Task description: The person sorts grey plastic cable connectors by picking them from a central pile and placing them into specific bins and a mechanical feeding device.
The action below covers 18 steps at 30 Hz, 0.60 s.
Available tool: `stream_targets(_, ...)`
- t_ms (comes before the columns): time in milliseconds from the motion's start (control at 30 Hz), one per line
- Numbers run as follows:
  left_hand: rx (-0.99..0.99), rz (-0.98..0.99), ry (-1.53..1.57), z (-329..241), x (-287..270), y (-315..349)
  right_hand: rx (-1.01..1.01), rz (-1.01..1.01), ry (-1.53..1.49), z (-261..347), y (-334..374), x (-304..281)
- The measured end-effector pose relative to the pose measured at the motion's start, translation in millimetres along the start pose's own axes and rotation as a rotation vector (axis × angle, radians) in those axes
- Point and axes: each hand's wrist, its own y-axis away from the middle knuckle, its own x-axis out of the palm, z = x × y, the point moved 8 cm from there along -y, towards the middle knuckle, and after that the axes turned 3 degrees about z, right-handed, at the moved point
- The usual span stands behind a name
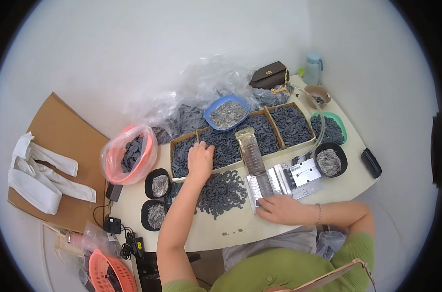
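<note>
My left hand (200, 160) reaches over the front wall of a cardboard box (172, 155) full of small dark grey plastic pieces (225, 145). Its fingers are bent together at the pieces, and whatever they hold is hidden. At the near edge of a metal fixture (286, 181), my right hand (282, 210) rests with closed fingers; anything in them is too small to make out. A clear, ridged plastic strip (250, 151) slopes from the boxes down to the fixture. Loose dark pieces (221, 194) lie heaped on the table between my arms.
Blue tray (226, 113) and black bowls (331, 159) hold thin metal pins. A green bowl (329, 127) and an orange basket (129, 155) contain dark pieces. Along the back are plastic bags (216, 78), a handbag (269, 76) and a bottle (313, 69). A black case (371, 163) lies right.
</note>
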Motion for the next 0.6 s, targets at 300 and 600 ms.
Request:
stream_targets(300, -0.030, 0.031, -0.028, -11.2, 11.6, -19.3, 0.462, -0.120, 0.085, -168.7, -25.7, -13.1)
stream_targets(600, -0.128, -0.206, 0.388, -17.9, -10.7, -2.7, 0.525, -0.129, 0.063, -192.3, -33.6, -9.1)
